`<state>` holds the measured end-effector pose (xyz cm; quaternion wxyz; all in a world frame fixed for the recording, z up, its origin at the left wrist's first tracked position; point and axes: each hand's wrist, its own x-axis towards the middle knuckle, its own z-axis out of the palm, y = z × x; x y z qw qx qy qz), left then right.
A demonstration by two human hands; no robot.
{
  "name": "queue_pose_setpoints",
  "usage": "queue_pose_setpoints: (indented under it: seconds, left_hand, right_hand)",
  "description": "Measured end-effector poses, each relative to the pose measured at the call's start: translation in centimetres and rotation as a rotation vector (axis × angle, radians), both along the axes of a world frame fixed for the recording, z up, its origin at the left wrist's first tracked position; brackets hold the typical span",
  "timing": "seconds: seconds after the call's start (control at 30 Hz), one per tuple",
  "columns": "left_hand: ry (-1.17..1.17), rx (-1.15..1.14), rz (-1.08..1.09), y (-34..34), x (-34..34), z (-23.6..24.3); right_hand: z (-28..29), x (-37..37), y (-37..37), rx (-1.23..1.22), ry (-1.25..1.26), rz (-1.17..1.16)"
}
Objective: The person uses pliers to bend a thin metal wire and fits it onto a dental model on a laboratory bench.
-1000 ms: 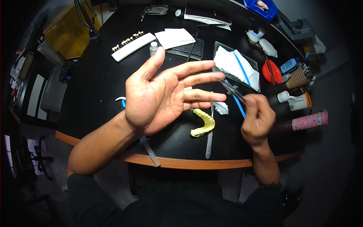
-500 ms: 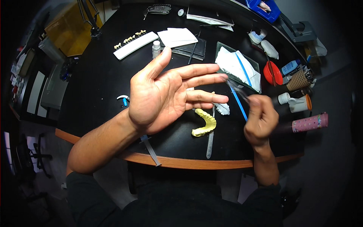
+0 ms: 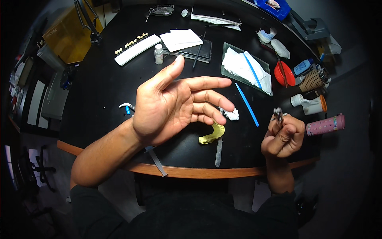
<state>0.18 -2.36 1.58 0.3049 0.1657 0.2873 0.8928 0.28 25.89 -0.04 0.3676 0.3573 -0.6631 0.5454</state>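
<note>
My left hand [image 3: 167, 103] is raised over the middle of the table, palm in view, fingers spread and holding nothing. Partly behind its fingertips lies a yellow horseshoe-shaped dental cast [image 3: 209, 138]. A flat metal instrument handle [image 3: 218, 154] rests beside that cast, its far part hidden. Close by is a small white lumpy piece [image 3: 231, 114]. On the right, my right hand [image 3: 283, 137] is closed around a small metal tool [image 3: 278, 116] with two short prongs pointing up; its kind is unclear. A blue stick [image 3: 247, 104] lies on the table left of this hand.
A clear syringe [image 3: 158, 162] lies by the wooden front edge [image 3: 199, 172]. Farther back are a small bottle [image 3: 158, 54], a white shade-tab holder [image 3: 137, 49] and a glass plate [image 3: 267, 87] with white paper. A red bowl [image 3: 289, 73] and pink bottle [image 3: 326, 125] stand right.
My right hand has moved right and slightly down, away from my left fingertips, with the metal tool now upright in it. My left fingers have curled a little and separated.
</note>
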Motion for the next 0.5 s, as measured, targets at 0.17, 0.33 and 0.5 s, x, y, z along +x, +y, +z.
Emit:
queue_pose_setpoints:
  seconds: [0.17, 0.33, 0.5]
  left_hand:
    - [-0.021, -0.02, 0.002, 0.0, 0.2, -0.1]
    - [-0.012, -0.054, 0.011, 0.3, -0.1, 0.5]
    - [-0.014, -0.062, 0.046, 0.0, 0.1, 0.4]
  right_hand:
    - [1.0, -0.9, -0.8, 0.418, -0.235, -0.205]
    - [0.8, -0.1, -0.7, -0.013, -0.166, -0.112]
    - [0.5, -0.8, -0.7, 0.254, -0.245, -0.182]
